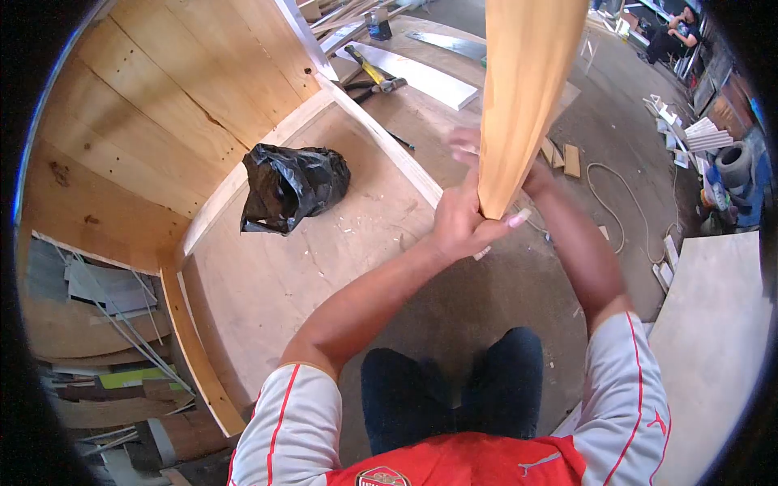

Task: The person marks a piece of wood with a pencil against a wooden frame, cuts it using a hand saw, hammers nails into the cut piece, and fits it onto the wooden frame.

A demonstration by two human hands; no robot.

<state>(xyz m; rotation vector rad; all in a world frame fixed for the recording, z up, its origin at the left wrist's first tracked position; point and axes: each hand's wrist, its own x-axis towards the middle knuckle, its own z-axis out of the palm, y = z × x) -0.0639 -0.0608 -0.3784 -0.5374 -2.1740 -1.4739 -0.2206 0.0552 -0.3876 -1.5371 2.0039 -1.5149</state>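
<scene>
A long, pale wooden board [527,97] stands upright in front of me, its lower end at my hands. My left hand [468,219] is wrapped round that lower end, with the thumb stretched to the right. My right hand [535,176] is mostly hidden behind the board; its forearm reaches up from the right, and its fingers cannot be made out. Blurred fingers show at the board's left edge, and I cannot tell which hand they belong to.
A wooden frame [389,146] with a plank panel [154,97] stands at the left. Inside lies a black plastic bag [300,182]. A hammer [375,71] and white board [429,77] lie behind. A person [679,36] sits far right, near a pale sheet [709,324] and scraps.
</scene>
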